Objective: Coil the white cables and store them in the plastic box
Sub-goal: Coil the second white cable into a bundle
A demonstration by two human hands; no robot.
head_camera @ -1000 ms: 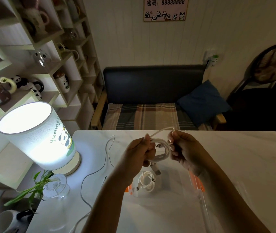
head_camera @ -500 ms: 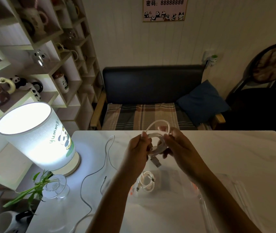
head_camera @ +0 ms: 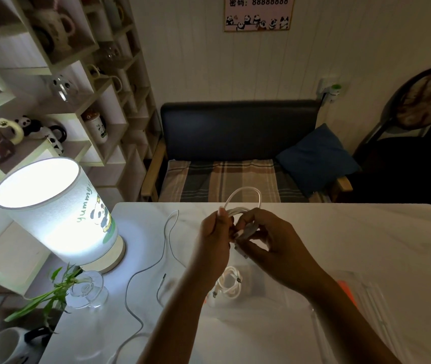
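Observation:
Above the white table (head_camera: 353, 232) I hold a white cable (head_camera: 243, 195) between both hands. My left hand (head_camera: 215, 240) pinches the coiled bundle on its left side. My right hand (head_camera: 269, 243) grips the cable's end, with the plug poking out below the fingers. One loop stands up above my fingers. A second white cable (head_camera: 229, 283), coiled, lies inside the clear plastic box (head_camera: 267, 308) just below my hands. The box's lid (head_camera: 361, 298) with an orange clip lies to the right, partly behind my right forearm.
A lit lamp (head_camera: 59, 214) stands at the table's left, its thin grey cord (head_camera: 167, 237) snaking across the table toward the near edge. A glass vase with a green plant (head_camera: 83, 287) sits in front of the lamp. Shelves with mugs are on the left, a sofa beyond the table.
My right hand has moved in toward the left hand and wrapped the cable's free end around the coil. The upright loop has grown taller.

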